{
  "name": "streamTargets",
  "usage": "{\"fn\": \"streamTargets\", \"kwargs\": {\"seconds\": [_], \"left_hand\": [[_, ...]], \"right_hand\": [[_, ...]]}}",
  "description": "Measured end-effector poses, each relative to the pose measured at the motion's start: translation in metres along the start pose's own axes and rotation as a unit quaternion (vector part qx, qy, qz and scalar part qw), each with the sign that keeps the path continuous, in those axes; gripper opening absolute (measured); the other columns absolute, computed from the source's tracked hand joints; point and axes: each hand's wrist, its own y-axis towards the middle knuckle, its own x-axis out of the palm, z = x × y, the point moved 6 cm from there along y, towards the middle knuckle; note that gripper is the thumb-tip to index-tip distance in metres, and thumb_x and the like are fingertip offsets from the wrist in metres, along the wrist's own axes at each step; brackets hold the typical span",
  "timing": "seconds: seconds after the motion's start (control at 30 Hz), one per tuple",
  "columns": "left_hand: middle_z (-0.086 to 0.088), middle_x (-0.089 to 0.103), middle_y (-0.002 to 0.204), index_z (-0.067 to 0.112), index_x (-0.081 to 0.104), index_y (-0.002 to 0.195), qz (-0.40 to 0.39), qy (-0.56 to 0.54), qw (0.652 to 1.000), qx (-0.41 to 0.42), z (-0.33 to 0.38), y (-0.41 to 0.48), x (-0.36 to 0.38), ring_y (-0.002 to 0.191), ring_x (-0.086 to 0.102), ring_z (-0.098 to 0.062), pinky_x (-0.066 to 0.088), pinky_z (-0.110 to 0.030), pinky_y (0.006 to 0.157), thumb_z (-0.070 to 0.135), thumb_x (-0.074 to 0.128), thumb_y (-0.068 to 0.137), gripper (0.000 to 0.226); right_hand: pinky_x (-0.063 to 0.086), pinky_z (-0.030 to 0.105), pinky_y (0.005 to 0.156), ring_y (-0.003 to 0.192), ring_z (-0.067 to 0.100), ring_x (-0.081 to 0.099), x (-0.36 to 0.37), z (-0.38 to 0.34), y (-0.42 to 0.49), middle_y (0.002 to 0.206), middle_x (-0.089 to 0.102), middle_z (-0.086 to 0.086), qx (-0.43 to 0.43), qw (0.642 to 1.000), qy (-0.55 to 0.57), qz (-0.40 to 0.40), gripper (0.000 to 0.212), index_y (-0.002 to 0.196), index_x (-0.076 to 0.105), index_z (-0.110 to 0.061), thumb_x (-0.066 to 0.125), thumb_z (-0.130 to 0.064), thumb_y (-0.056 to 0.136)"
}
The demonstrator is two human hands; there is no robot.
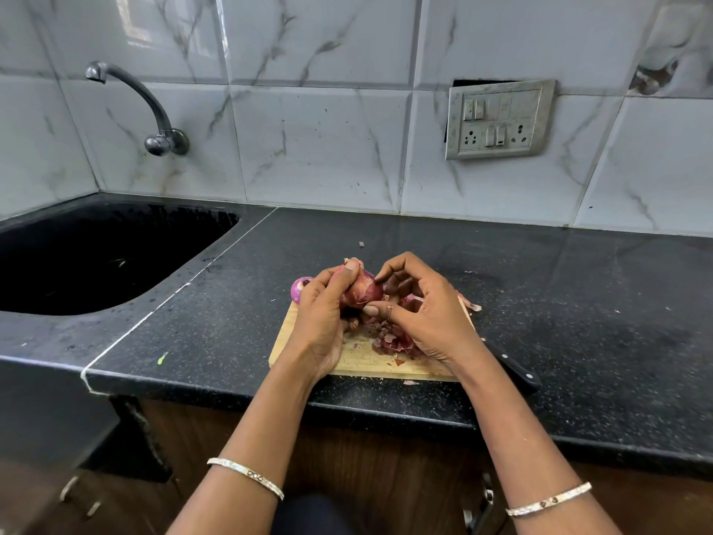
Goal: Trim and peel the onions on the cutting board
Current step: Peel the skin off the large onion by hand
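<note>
Head view, over black speckled counter (578,303). Wooden cutting board (359,361) at front edge of counter, partly covered by both hands.

Left hand (320,322): fingers clenched around red onion (362,291), thumb pressed on its upper end; onion lifted just above the board, skin still mostly on.

Right hand (420,314): thumb and forefinger pinched at the onion's right side, apparently on a flap of skin; exact grip partly hidden by curled fingers.

Second onion (299,289), peeled and purple, at far-left corner of board, just behind left hand; whether on board or on counter — cannot tell.

Pile of loose reddish peels (397,341) on board below right hand; a few scraps (470,305) off the right edge.

Knife (517,370), black handle, flat on counter just right of board, blade hidden under right forearm.

Sink (96,256) well to the left, tap (154,110) above. Switch plate (499,119) on tiled wall. Silver bangle on each wrist.
</note>
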Motion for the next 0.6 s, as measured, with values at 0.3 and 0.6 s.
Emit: {"fn": "streamTargets", "kwargs": {"seconds": [0.3, 0.6], "left_hand": [[-0.016, 0.064, 0.091, 0.011, 0.061, 0.106, -0.015, -0.001, 1.0, 0.005, 0.0008, -0.0018, 0.003, 0.056, 0.064, -0.013, 0.05, -0.022, 0.044, 0.032, 0.064, 0.1, 0.022], [-0.006, 0.066, 0.083, 0.017, 0.06, 0.098, -0.005, -0.001, 1.0, 0.013, -0.0002, -0.0016, 0.0022, 0.072, 0.065, -0.015, 0.057, -0.028, 0.061, 0.032, 0.065, 0.098, 0.016]], "right_hand": [[0.043, 0.012, 0.066, 0.073, 0.003, 0.055, 0.0013, -0.0058, -0.0018, 0.079, 0.061, -0.003, -0.02, 0.999, -0.032, 0.002, 0.036, 0.098, 0.062, -0.023, 0.089, -0.02, 0.076], [0.046, 0.02, 0.066, 0.074, 0.006, 0.057, 0.0011, -0.0073, -0.002, 0.077, 0.063, -0.009, -0.024, 1.0, -0.007, -0.004, 0.015, 0.091, 0.065, -0.019, 0.079, -0.022, 0.088]]}}
